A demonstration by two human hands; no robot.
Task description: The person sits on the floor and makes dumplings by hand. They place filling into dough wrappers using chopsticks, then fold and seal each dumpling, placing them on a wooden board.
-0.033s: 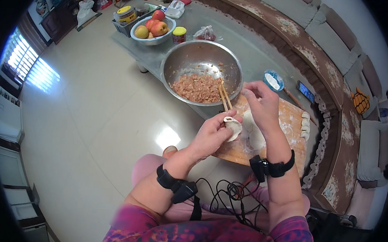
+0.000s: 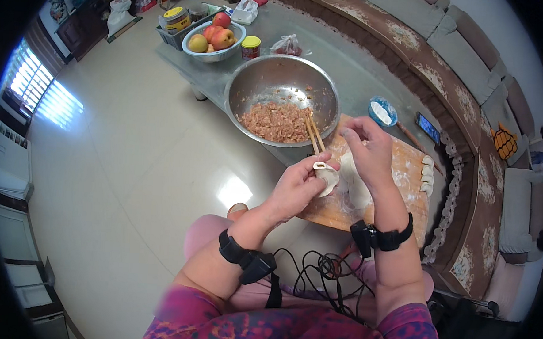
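Observation:
My left hand (image 2: 298, 186) pinches a folded dumpling wrapper (image 2: 325, 179) between thumb and fingers, above the near left part of a floured wooden board (image 2: 398, 204). What is inside the wrapper is mostly hidden. To its right, my right hand (image 2: 373, 145) is raised over the board, fingers half curled and thumb apart, with nothing visible between them. Pale dough (image 2: 357, 189) lies on the board below it. Beyond my left hand, wooden chopsticks (image 2: 314, 135) lean in a steel basin (image 2: 233, 109) of minced filling (image 2: 275, 122). Several white dumplings (image 2: 428, 175) line the board's right edge.
A small blue bowl of white powder (image 2: 382, 112), a rolling pin (image 2: 411, 137) and a phone (image 2: 428, 128) lie past the board. Farther back are a fruit bowl (image 2: 211, 57), a yellow-lidded jar (image 2: 251, 47) and a knotted bag (image 2: 287, 45). Black cables (image 2: 324, 270) cross my lap.
My right hand has shifted very slightly right and down, away from the wrapper. My left hand keeps its pinch on the wrapper in the same place.

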